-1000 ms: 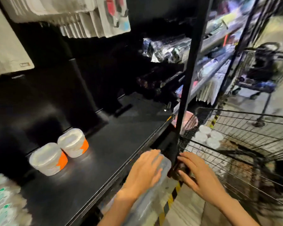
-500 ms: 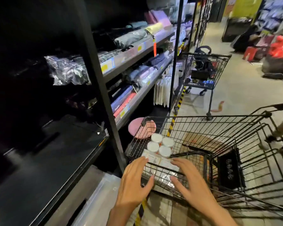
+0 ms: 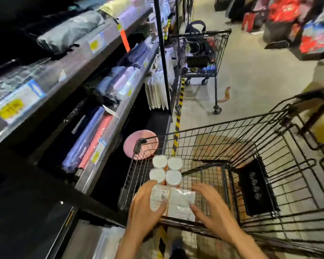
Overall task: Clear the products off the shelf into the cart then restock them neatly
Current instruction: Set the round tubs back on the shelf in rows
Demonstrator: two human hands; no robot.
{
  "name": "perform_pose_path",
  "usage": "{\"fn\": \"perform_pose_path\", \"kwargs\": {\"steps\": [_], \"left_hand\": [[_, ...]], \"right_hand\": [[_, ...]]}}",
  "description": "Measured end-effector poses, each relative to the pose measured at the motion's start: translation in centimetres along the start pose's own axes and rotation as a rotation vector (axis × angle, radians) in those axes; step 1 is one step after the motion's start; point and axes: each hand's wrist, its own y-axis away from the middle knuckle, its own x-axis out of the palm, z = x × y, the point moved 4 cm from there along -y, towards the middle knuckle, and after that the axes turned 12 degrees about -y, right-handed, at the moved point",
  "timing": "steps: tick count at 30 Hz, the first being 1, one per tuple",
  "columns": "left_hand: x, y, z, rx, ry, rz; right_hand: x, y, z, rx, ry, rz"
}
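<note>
A black wire cart (image 3: 209,131) stands beside the dark shelf unit (image 3: 108,126). In its near left corner lie two white plastic-wrapped packs (image 3: 173,201) side by side. My left hand (image 3: 144,208) presses against the packs' left side, thumb over their top edge. My right hand (image 3: 211,206) clasps their right side. Just beyond the packs stand several white-lidded round tubs (image 3: 166,171) with orange labels, packed together in the corner.
A pink round item (image 3: 138,144) sits behind the cart's corner. Shelves on the left hold folded wrapped goods (image 3: 94,135). A second cart (image 3: 198,53) with a dark bag stands farther along the aisle. Yellow-black tape (image 3: 179,116) marks the floor edge. Clear plastic bins (image 3: 94,242) lie below left.
My view swung from the near-empty shelf with two tubs to the cart. Both hands went from the shelf edge into the cart and closed around the two packs.
</note>
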Motion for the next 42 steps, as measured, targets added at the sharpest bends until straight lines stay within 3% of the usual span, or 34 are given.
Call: {"fn": "perform_pose_path", "kwargs": {"steps": [11,25,28,36,42], "left_hand": [[8.4,-14.6,10.3,-0.079,-0.032,0.26],[22.3,-21.6,21.5,-0.322,0.009,0.475],[24.1,-21.5,22.3,-0.378,0.027,0.528],[27.1,-20.9,22.1,-0.382,0.046,0.481],[30.1,-20.9,16.7,-0.294,0.001,0.575]], "right_hand": [[5.5,-12.1,-11.1,0.342,-0.061,-0.044],[17.0,-19.1,-25.2,0.687,-0.17,0.025],[18.2,-19.5,-26.5,0.673,-0.215,0.004],[18.1,-19.2,-28.8,0.669,-0.284,-0.012],[13.8,-16.5,-31.8,0.752,-0.252,-0.048]]}}
